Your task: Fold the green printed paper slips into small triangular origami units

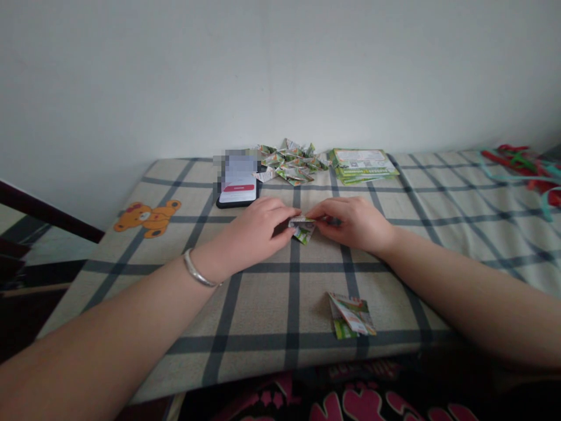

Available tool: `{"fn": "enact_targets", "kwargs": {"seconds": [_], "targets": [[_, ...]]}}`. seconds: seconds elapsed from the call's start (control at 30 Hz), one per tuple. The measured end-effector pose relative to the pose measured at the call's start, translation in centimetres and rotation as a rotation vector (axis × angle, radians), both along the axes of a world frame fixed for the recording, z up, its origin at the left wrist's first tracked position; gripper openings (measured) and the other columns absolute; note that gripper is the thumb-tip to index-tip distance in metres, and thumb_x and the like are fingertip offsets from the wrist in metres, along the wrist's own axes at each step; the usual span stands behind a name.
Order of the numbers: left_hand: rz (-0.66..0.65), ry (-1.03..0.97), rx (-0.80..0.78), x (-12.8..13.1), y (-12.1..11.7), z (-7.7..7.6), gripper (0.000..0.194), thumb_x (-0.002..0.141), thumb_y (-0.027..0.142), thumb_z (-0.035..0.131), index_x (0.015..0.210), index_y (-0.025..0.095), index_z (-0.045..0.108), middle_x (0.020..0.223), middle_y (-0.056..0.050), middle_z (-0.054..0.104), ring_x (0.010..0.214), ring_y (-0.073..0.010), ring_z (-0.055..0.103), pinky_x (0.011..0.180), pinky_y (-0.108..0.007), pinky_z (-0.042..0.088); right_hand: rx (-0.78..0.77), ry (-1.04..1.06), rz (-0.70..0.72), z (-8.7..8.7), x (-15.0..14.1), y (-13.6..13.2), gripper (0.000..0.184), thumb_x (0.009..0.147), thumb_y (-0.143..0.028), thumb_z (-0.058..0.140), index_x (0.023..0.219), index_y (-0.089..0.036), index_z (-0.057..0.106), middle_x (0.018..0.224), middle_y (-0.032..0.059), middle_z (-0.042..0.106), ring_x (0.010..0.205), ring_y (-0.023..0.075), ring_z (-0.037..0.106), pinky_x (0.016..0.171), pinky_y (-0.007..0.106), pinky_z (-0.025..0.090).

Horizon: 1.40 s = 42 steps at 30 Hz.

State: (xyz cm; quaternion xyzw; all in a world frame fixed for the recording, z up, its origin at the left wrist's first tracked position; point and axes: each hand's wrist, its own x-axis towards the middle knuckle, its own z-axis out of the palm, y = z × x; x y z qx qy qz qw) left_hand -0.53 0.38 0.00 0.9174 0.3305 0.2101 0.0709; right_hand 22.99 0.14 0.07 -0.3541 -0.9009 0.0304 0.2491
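Observation:
Between my two hands is a small folded piece of printed green-and-white paper, held just above or on the checked tablecloth. My left hand, with a silver bangle at the wrist, pinches its left side between thumb and fingers. On the other side, the thumb and fingers of my right hand close on its right edge. Nearer to me lies another folded printed paper, partly opened out. Beyond my hands is a pile of folded paper pieces, several of them pointed in shape.
A phone with a lit screen lies left of the pile. To its right rests a stack of flat green printed sheets. Red and teal ribbons lie far right. A bear figure shows at left. A wall stands behind.

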Motion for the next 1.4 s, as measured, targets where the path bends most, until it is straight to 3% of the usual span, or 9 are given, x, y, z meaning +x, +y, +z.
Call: {"fn": "enact_targets", "kwargs": {"seconds": [0.2,0.47,0.7,0.8,0.93,1.2,1.4], "targets": [[0.124,-0.007,0.000,0.7,-0.5,-0.4,0.034,0.089,0.026,0.059,0.118,0.010,0.065,0.100,-0.011,0.067,0.105,-0.0261,0.056,0.098,-0.043,0.045,0.035,0.024,-0.053,-0.2,-0.4,-0.2,0.018,0.081,-0.016,0.059,0.097,-0.018,0.067,0.086,0.0037,0.074,0.071,0.0152,0.068,0.063,0.024,0.047],[0.336,-0.146,-0.169,1.7,-1.1,-0.2,0.027,0.078,0.016,0.064,0.105,0.015,0.066,0.075,-0.001,0.064,0.086,-0.0214,0.058,0.080,-0.035,0.047,0.094,-0.005,-0.058,-0.3,-0.8,-0.5,0.019,0.084,-0.018,0.056,0.100,-0.018,0.065,0.088,0.0031,0.074,0.072,0.0168,0.070,0.060,0.025,0.044],[0.412,-0.063,-0.109,1.5,-0.6,-0.7,0.015,0.079,0.021,0.064,0.094,0.018,0.065,0.075,-0.001,0.065,0.087,-0.0233,0.055,0.077,-0.036,0.044,0.112,-0.029,-0.050,-0.3,-1.1,-0.8,0.016,0.083,-0.016,0.054,0.096,-0.018,0.064,0.100,0.0043,0.075,0.083,0.0186,0.071,0.062,0.026,0.044],[0.421,0.026,-0.038,1.4,-0.7,-0.6,0.007,0.081,0.025,0.062,0.081,0.018,0.061,0.073,-0.003,0.062,0.086,-0.0244,0.054,0.075,-0.036,0.042,0.116,-0.052,-0.051,-0.2,-1.2,-0.8,0.015,0.084,-0.016,0.053,0.095,-0.017,0.063,0.102,0.0053,0.074,0.084,0.0186,0.071,0.061,0.026,0.043],[0.414,0.129,0.013,1.2,-0.9,-0.4,0.014,0.086,0.023,0.055,0.073,0.018,0.055,0.071,-0.003,0.059,0.081,-0.0228,0.052,0.072,-0.035,0.040,0.116,-0.101,-0.037,-0.1,-1.1,-0.8,0.012,0.086,-0.017,0.053,0.092,-0.017,0.064,0.105,0.0055,0.074,0.084,0.0171,0.070,0.060,0.025,0.042],[0.365,0.167,0.052,0.9,-1.0,-0.4,0.016,0.092,0.021,0.046,0.078,0.017,0.054,0.076,-0.005,0.059,0.084,-0.0229,0.052,0.073,-0.036,0.040,0.182,-0.178,0.008,-0.2,-1.1,-0.8,0.014,0.088,-0.016,0.052,0.092,-0.018,0.065,0.106,0.0031,0.074,0.082,0.0157,0.069,0.058,0.026,0.039],[0.329,0.068,0.000,0.7,-0.7,-0.1,0.005,0.084,0.018,0.056,0.089,0.017,0.058,0.079,-0.003,0.062,0.081,-0.0219,0.055,0.071,-0.034,0.043,0.280,-0.262,0.075,-0.2,-0.8,-0.7,0.016,0.093,-0.018,0.049,0.096,-0.017,0.065,0.110,0.0033,0.073,0.075,0.0134,0.066,0.055,0.027,0.036]]}}
